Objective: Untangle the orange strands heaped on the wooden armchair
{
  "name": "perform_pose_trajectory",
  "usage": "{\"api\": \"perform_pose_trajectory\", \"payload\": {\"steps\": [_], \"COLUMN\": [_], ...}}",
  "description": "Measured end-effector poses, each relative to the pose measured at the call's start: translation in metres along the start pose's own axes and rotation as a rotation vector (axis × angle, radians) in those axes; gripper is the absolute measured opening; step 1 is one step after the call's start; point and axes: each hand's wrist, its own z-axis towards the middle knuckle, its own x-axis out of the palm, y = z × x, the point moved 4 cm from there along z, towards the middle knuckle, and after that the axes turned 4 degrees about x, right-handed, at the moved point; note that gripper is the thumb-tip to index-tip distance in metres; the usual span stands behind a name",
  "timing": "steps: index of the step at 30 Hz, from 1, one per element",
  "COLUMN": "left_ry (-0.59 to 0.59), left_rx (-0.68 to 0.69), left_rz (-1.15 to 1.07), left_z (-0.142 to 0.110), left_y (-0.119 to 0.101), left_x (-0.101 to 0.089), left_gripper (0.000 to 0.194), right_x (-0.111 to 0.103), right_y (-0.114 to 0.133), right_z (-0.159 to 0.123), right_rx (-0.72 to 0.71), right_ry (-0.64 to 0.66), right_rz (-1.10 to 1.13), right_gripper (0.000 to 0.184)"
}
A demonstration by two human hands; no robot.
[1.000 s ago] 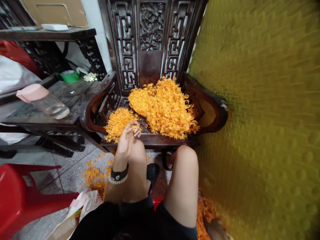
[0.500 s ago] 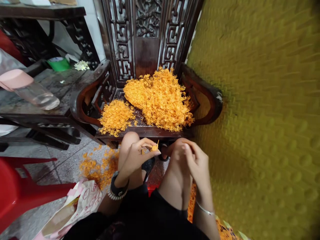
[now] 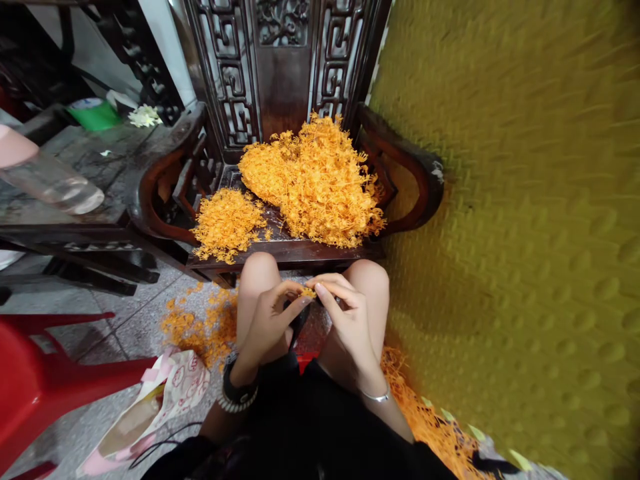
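Observation:
Between my knees, my left hand pinches a small orange flower with thumb and index finger. My right hand meets it from the other side, thumb and fingertips closed at the flower's right edge; what exactly they grip is too small to make out. Beyond my knees, a large heap of orange flowers covers much of a dark carved wooden chair's seat. A smaller orange pile lies at the seat's left front corner.
Orange bits litter the tiled floor at left, and more orange scraps lie at lower right. A red stool, a cloth bag and a side table with a bottle stand left. A yellow-green textured surface fills the right.
My right hand has come left from over my right knee to meet my left hand at the flower. My right knee has shifted, and the view has tilted slightly down.

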Motion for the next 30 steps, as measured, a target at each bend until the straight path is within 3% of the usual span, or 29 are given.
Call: {"api": "perform_pose_trajectory", "payload": {"steps": [5,9,14,19,21,24,26,28,30], "left_ry": [0.015,0.038,0.021,0.005,-0.054,-0.342,-0.452,-0.397,-0.329], "left_rx": [-0.022,0.003,0.113,0.233,0.321,0.447,0.398,0.293,0.223], "left_rz": [-0.025,0.026,0.117,0.154,0.235,0.333,0.295,0.267,0.291], "left_z": [-0.003,-0.008,-0.012,-0.012,-0.019,-0.038,-0.047,-0.045,-0.036], "left_y": [0.002,-0.002,-0.016,-0.026,-0.03,-0.033,-0.028,-0.021,-0.015], "left_x": [0.009,0.016,0.026,0.042,0.043,0.028,0.012,0.0,-0.008], "left_gripper": [0.031,0.035,0.033,0.034,0.033,0.033,0.033,0.03,0.029], "right_x": [0.006,0.005,-0.003,-0.003,-0.01,-0.057,-0.106,-0.151,-0.18], "right_y": [0.0,0.001,0.005,0.014,0.018,0.019,0.015,0.007,-0.003], "right_z": [-0.004,-0.013,-0.025,-0.033,-0.029,-0.016,-0.01,-0.011,-0.029], "right_rx": [-0.01,-0.04,-0.16,-0.249,-0.24,-0.176,-0.168,-0.193,-0.331], "right_ry": [-0.03,-0.182,-0.412,-0.516,-0.561,-0.822,-1.039,-1.181,-1.397], "right_rz": [0.009,-0.037,-0.247,-0.379,-0.402,-0.368,-0.225,-0.117,-0.195], "right_gripper": [0.017,0.019,0.018,0.018,0.018,0.024,0.023,0.023,0.032]}}
